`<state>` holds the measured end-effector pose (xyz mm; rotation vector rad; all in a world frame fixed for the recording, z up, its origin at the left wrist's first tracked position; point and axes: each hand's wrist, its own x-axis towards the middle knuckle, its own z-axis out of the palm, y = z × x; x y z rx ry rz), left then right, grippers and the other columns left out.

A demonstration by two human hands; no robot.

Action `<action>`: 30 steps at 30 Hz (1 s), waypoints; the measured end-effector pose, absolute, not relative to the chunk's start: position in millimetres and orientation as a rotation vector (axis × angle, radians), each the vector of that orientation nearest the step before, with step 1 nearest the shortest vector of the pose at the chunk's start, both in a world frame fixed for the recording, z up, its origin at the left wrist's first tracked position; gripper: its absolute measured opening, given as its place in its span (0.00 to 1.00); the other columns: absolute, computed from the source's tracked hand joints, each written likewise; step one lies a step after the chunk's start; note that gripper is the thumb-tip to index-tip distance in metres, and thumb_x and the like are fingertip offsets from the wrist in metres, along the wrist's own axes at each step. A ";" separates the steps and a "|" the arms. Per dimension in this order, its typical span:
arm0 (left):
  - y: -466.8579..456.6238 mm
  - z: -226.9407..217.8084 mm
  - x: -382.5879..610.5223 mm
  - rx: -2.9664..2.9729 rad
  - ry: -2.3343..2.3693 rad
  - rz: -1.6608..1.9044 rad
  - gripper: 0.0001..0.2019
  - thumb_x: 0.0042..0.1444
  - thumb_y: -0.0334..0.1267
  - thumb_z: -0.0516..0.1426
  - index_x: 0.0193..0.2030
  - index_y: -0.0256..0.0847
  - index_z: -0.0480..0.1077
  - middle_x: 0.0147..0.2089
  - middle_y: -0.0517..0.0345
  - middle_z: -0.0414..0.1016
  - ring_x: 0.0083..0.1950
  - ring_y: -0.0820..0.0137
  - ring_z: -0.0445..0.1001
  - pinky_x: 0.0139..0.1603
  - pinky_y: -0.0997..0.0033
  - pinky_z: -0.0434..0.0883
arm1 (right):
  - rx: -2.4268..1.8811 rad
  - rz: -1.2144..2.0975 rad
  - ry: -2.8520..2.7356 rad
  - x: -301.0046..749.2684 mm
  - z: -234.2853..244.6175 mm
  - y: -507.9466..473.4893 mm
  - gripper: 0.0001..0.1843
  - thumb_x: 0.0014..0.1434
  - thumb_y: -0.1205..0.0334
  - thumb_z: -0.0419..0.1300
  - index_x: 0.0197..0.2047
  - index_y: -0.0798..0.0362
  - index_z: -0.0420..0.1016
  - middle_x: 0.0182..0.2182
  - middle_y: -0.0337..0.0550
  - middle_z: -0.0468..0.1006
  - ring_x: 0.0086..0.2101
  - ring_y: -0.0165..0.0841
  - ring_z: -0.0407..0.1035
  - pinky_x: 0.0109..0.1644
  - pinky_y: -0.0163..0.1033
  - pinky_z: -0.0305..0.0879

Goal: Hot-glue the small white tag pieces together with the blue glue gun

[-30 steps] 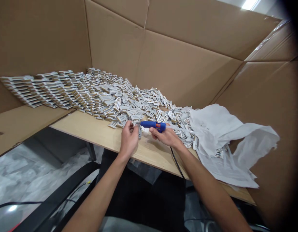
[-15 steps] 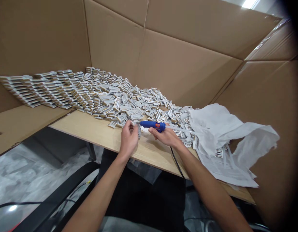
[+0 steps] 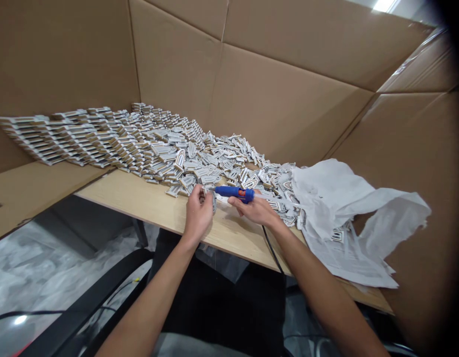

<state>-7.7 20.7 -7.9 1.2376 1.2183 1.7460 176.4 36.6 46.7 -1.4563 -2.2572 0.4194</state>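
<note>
My right hand (image 3: 257, 210) is closed round a blue glue gun (image 3: 233, 192) with an orange trigger, its nozzle pointing left. My left hand (image 3: 198, 214) is closed on a small grey and white arch-shaped piece (image 3: 213, 201) held on edge at the gun's tip. Both hands rest over the front part of a light wooden table (image 3: 151, 201). Just behind them lies a loose heap of the same small pieces (image 3: 229, 166).
Neat overlapping rows of stacked pieces (image 3: 84, 136) fill the back left. A crumpled white bag (image 3: 344, 213) with more pieces lies at the right. Cardboard walls (image 3: 281, 99) enclose the table. The gun's black cord (image 3: 272, 253) drops over the table's front edge.
Almost nothing differs: both hands and the glue gun have stayed in place, with only a slight shift of the view.
</note>
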 end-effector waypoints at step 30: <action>24.6 -10.2 -6.6 1.040 1.106 1.763 0.06 0.55 0.37 0.60 0.31 0.41 0.67 0.27 0.63 0.70 0.32 0.71 0.72 0.36 0.74 0.69 | -1.128 0.135 -1.964 167.5 39.9 35.7 0.22 0.67 0.42 0.59 0.32 0.51 0.68 0.28 0.42 0.76 0.29 0.34 0.69 0.36 0.37 0.61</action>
